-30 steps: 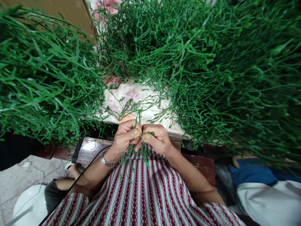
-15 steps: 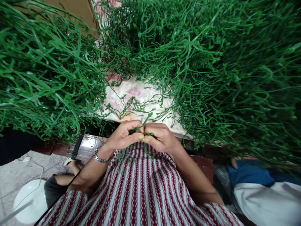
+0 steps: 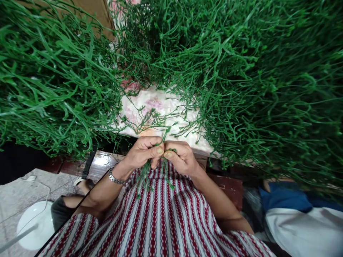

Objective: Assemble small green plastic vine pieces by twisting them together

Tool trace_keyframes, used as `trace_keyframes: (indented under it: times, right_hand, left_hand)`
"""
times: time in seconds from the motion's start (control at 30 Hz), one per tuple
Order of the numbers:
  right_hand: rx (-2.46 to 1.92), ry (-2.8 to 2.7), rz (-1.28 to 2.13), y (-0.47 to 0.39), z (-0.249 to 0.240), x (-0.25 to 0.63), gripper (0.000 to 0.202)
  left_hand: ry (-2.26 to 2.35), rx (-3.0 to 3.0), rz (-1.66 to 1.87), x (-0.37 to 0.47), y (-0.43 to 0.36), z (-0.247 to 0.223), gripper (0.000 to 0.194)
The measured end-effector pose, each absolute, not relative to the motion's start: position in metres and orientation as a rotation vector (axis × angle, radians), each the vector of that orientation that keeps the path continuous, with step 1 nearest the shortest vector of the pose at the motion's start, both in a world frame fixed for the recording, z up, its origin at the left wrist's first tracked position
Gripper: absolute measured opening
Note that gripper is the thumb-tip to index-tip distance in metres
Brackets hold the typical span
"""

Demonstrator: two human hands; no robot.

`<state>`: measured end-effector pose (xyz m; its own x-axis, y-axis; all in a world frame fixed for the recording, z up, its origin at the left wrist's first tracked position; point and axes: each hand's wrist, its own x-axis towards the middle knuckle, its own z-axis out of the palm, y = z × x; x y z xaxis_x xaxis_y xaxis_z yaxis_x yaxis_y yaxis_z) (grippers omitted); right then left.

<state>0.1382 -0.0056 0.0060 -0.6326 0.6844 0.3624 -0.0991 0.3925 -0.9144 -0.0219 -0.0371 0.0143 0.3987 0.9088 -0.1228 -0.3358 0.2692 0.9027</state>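
Observation:
Close together at the table's near edge, my left hand (image 3: 144,152) and my right hand (image 3: 180,156) pinch a green plastic plant stem (image 3: 166,132) between thumbs and fingers. The tip of the stem pokes up above the knuckles. Thin sprigs of it (image 3: 144,180) dangle below, in front of the striped shirt. Where the two hands meet, the fingers hide the middle of the stem. A few loose green stems (image 3: 152,119) lie on the pale flowered cloth (image 3: 158,96) just beyond my hands.
Large heaps of green plastic stems rise at the left (image 3: 53,85) and right (image 3: 241,78). A cardboard box (image 3: 100,14) stands at the back left. Another person's white and blue clothing (image 3: 302,225) shows at lower right. A white round base (image 3: 36,226) stands on the floor, lower left.
My left thumb and fingers have shifted around the stem. The stem's tip stands more upright, and the dangling sprigs hang a little lower and show more clearly.

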Motion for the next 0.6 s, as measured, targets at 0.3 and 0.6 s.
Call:
trace_keyframes:
  times: [0.3, 0.6]
  right_hand:
    - [-0.566, -1.583, 1.559, -0.014, 0.009, 0.135, 0.032]
    - [-0.514, -1.288, 1.622, -0.008, 0.006, 0.132, 0.033]
  left_hand:
    - [0.681, 0.821, 1.168, -0.008, -0.038, 0.014, 0.028]
    - [0.587, 0.738, 1.400, -0.005, -0.035, 0.030, 0.027]
